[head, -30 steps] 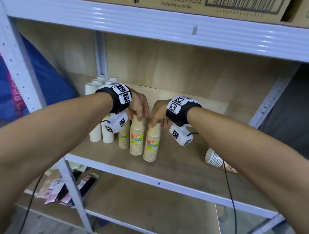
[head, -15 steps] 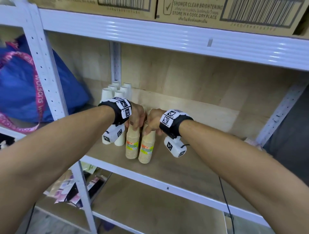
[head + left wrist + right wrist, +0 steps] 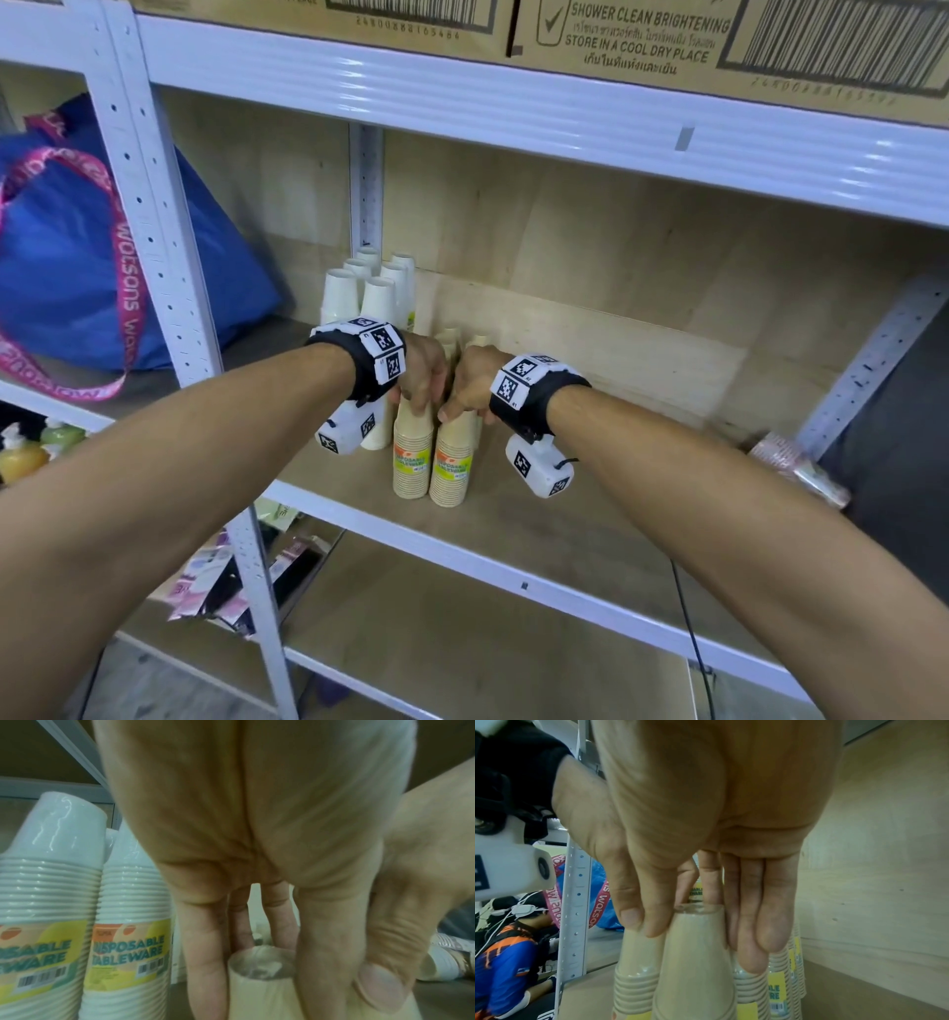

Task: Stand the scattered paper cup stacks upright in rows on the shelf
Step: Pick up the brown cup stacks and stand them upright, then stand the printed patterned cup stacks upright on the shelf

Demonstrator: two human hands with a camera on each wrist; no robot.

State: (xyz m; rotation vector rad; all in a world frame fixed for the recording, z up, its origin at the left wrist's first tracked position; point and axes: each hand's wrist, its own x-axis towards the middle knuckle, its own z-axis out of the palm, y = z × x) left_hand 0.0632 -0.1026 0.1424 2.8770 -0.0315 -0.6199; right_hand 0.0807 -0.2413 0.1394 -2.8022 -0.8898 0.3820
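Two tan paper cup stacks with yellow labels stand upright side by side near the front of the wooden shelf [image 3: 606, 519]. My left hand [image 3: 418, 406] grips the top of the left tan stack [image 3: 412, 457], thumb and fingers curled round it [image 3: 262, 988]. My right hand [image 3: 453, 411] grips the top of the right tan stack [image 3: 452, 470], which the right wrist view shows as well [image 3: 695, 973]. Several white cup stacks [image 3: 359, 298] stand in rows at the back left. More tan stacks [image 3: 478, 342] stand behind my hands, mostly hidden.
A plastic-wrapped cup stack [image 3: 796, 465] lies on its side at the shelf's right end. White uprights [image 3: 169, 288] frame the bay, with a low shelf rail [image 3: 513, 110] and cardboard boxes [image 3: 642, 36] above. A blue bag [image 3: 67, 267] fills the left bay.
The two tan stacks now stand closer together and straighter than a second ago. Both hands keep hold of their tops. The head view has pulled back and swung left.
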